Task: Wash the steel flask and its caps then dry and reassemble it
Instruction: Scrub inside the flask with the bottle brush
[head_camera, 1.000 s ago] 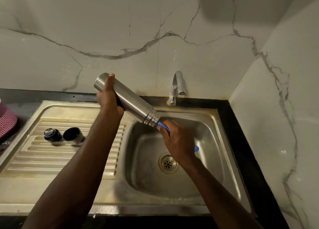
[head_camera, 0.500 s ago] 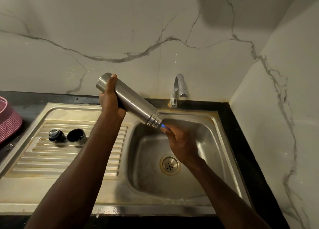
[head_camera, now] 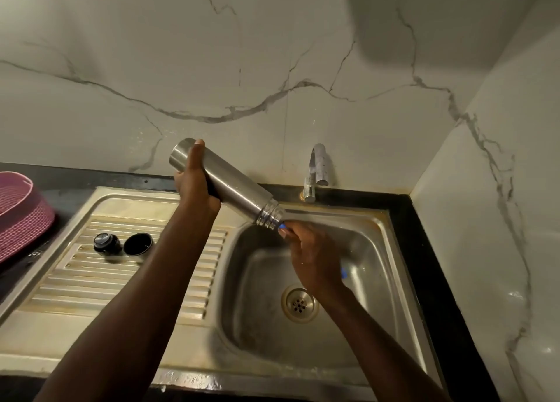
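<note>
Though unlabelled — steel flask, gripped.

Left hand raised, fingers wrapped closed; right hand lower, fisted.

The steel flask in my left hand is brushed metal, satin along the body and ridged at the threaded neck. The brush handle in my right hand looks like glossy blue plastic. The sink is dull, stained steel with a ribbed drainboard at nine o'clock. The two caps look dark and shiny. The tap is polished chrome, the wall veined glossy marble, the basket woven pink plastic.
</note>
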